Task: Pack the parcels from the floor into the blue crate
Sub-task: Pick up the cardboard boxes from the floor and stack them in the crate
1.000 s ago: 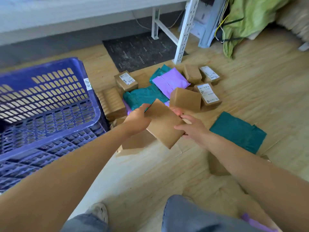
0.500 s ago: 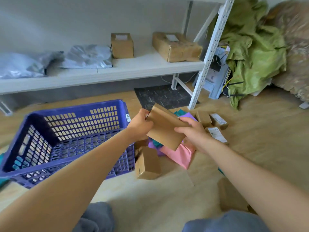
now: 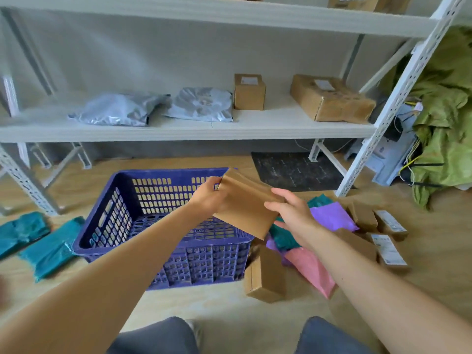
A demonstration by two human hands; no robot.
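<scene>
1. Grip of left hand point(image 3: 207, 198): clamped on a flat brown parcel point(image 3: 245, 204), fingers curled round its left edge.
2. Grip of right hand point(image 3: 293, 213): apart. Fingers point(image 3: 279, 194) are straight and spread, their tips touching the parcel's right edge without curling round it.
3. Brown parcel: held in the air and tilted, above the right-hand end of the blue crate point(image 3: 102, 226). It is clear of the rim and not inside.
4. Blue crate: stands on the floor point(image 3: 217, 302) in front of the person's knees. Its walls are slotted.
5. Just beside the crate's right wall, a cardboard box point(image 3: 265, 274) stands on edge on the floor.
6. Behind that box, below the right hand, lies an overlapping heap: a pink bag point(image 3: 314, 269), a teal bag point(image 3: 283, 236) and a purple bag point(image 3: 332, 215).
7. Right of the heap, several small labelled boxes point(image 3: 388, 249) sit close together on the floor.
8. Left of the crate, two green-blue bags point(image 3: 48, 249) lie flat on the floor, the nearer one just beside the crate's corner.
9. Shelf point(image 3: 178, 129) behind the crate carries two grey bags point(image 3: 201, 104), a small carton point(image 3: 249, 92) and a long carton point(image 3: 332, 98).
10. Dark mat point(image 3: 296, 169) lies under the shelf. A green sack point(image 3: 447, 123) is slumped to the right of the shelf post.
</scene>
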